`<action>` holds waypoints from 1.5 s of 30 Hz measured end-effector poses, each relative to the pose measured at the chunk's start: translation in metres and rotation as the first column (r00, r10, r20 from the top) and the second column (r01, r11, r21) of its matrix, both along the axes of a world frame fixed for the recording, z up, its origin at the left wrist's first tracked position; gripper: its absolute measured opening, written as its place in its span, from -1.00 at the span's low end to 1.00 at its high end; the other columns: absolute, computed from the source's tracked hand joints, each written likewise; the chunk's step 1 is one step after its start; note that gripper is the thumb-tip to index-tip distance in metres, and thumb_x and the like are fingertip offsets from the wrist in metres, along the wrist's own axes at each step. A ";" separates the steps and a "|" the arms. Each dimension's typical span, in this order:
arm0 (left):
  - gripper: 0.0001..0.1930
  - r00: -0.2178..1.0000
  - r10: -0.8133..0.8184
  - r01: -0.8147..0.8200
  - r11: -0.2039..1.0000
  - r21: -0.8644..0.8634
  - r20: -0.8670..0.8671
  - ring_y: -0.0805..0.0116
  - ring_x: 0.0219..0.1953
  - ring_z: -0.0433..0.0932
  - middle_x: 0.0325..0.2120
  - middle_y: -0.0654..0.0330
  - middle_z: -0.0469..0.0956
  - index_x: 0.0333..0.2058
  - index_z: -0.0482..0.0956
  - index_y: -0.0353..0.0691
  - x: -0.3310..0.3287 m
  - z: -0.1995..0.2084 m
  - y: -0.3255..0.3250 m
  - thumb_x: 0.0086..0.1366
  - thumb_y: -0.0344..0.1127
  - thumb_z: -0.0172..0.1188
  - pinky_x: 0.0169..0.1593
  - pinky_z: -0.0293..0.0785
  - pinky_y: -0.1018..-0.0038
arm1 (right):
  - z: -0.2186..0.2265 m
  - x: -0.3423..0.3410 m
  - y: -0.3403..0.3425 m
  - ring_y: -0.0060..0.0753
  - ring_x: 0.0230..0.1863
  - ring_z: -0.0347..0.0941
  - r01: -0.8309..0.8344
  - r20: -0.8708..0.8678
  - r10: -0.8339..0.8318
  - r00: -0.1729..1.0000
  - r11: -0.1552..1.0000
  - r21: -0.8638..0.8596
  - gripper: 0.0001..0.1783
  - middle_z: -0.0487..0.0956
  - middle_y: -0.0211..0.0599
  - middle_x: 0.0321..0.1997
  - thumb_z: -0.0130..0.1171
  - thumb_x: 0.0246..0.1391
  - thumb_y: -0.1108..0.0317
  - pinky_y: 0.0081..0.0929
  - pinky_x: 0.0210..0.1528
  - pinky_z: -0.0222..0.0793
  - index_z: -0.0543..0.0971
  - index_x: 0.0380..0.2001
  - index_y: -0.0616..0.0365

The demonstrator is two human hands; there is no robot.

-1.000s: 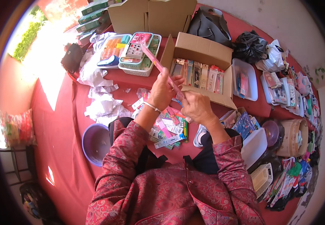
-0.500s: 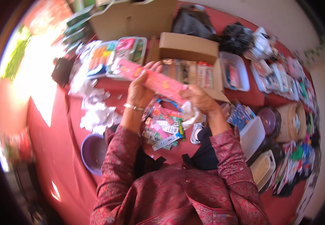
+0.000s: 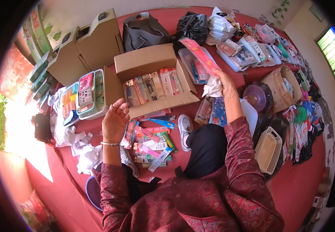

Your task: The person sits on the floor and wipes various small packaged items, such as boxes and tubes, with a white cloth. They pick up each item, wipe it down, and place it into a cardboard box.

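My right hand is raised at right of centre, closed round a crumpled white cloth and the lower end of a long flat pink packet. The packet points up and away, with its far end over a clear plastic tub. My left hand is off the packet, palm turned inward and fingers loosely apart, with nothing in it. It hovers by the near left corner of an open cardboard box holding a row of slim packaged items. Below lies a loose pile of packaged stationery.
White baskets of goods and crumpled white paper lie to the left. Behind stand a grey bag and a black plastic bag. A purple bowl, a woven bin and a cream basket crowd the right.
The pink packet, held in both hands before, has gone right and away in my right hand with the cloth. My left hand has let go and dropped lower left. The view has shifted too.
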State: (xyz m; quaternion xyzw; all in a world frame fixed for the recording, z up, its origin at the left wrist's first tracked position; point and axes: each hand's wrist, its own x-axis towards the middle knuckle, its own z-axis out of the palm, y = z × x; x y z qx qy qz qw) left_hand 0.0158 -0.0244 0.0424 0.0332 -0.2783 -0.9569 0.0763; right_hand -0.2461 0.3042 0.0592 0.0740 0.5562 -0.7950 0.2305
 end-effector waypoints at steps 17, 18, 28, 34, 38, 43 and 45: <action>-0.88 0.987 0.159 -0.145 0.922 -0.358 0.011 0.49 -0.48 0.31 -0.49 0.27 0.37 -0.38 0.38 -0.25 0.022 0.010 0.019 0.24 -0.33 -0.04 -0.40 0.24 0.60 | -0.158 -0.075 0.073 -0.32 -0.79 0.32 0.333 0.131 -0.396 0.909 0.878 0.345 -0.67 0.44 -0.26 -0.68 -0.05 0.09 0.14 -0.34 -0.78 0.27 0.46 -0.48 0.22; -0.87 0.983 0.182 -0.176 0.902 -0.395 -0.022 0.50 -0.51 0.25 -0.54 0.28 0.31 -0.46 0.34 -0.24 0.027 0.016 0.022 0.23 -0.34 -0.03 -0.43 0.18 0.60 | -0.155 -0.066 0.077 -0.30 -0.79 0.33 0.354 0.119 -0.415 0.902 0.868 0.348 -0.68 0.44 -0.25 -0.69 -0.04 0.08 0.16 -0.34 -0.77 0.28 0.46 -0.48 0.23; -0.85 0.406 -0.364 -0.462 0.710 -0.532 -0.838 0.34 -0.75 0.31 -0.81 0.17 0.38 -0.61 0.48 -0.36 0.082 0.219 0.108 -0.14 -0.39 0.22 -0.62 0.27 0.44 | 0.063 0.102 -0.064 -0.61 -0.56 0.36 -0.568 -0.479 0.792 0.379 0.608 0.555 -0.75 0.50 -0.44 -0.59 0.13 -0.09 0.22 -0.49 -0.49 0.27 0.55 -0.54 0.23; -0.85 0.419 -0.287 -0.445 0.762 -0.471 -0.861 0.32 -0.68 0.32 -0.74 0.14 0.39 -0.60 0.47 -0.36 0.084 0.215 0.113 -0.14 -0.40 0.21 -0.56 0.28 0.44 | -0.015 0.226 -0.154 -0.07 -0.57 0.46 -0.015 -0.251 0.949 -0.193 0.253 0.967 -0.66 0.47 -0.04 -0.69 0.01 -0.22 0.14 -0.18 -0.52 0.35 0.52 -0.68 0.25; -0.85 0.529 -0.216 -0.438 0.758 -0.482 -0.821 0.31 -0.64 0.33 -0.70 0.12 0.40 -0.58 0.47 -0.37 0.084 0.188 0.094 -0.14 -0.41 0.21 -0.51 0.28 0.44 | -0.046 0.247 -0.168 0.00 -0.56 0.47 -0.140 -0.317 0.928 -0.199 0.293 0.946 -0.66 0.49 -0.01 -0.67 0.02 -0.19 0.17 -0.12 -0.48 0.40 0.52 -0.66 0.28; -0.84 0.579 -0.163 -0.454 0.749 -0.482 -0.799 0.30 -0.59 0.34 -0.65 0.09 0.41 -0.57 0.46 -0.37 0.089 0.177 0.082 -0.14 -0.41 0.20 -0.46 0.28 0.44 | -0.030 0.244 -0.193 -0.01 -0.61 0.46 -0.131 -0.292 0.926 -0.241 0.267 0.955 -0.71 0.48 0.04 -0.68 0.02 -0.30 0.25 -0.15 -0.61 0.35 0.49 -0.72 0.32; -0.84 0.593 -0.153 -0.457 0.744 -0.487 -0.790 0.30 -0.56 0.35 -0.62 0.08 0.41 -0.57 0.46 -0.37 0.088 0.173 0.080 -0.14 -0.41 0.20 -0.44 0.28 0.44 | -0.035 0.246 -0.201 -0.01 -0.60 0.47 -0.164 -0.290 0.920 -0.264 0.253 0.953 -0.71 0.48 0.04 -0.68 0.02 -0.30 0.25 -0.16 -0.61 0.35 0.49 -0.70 0.32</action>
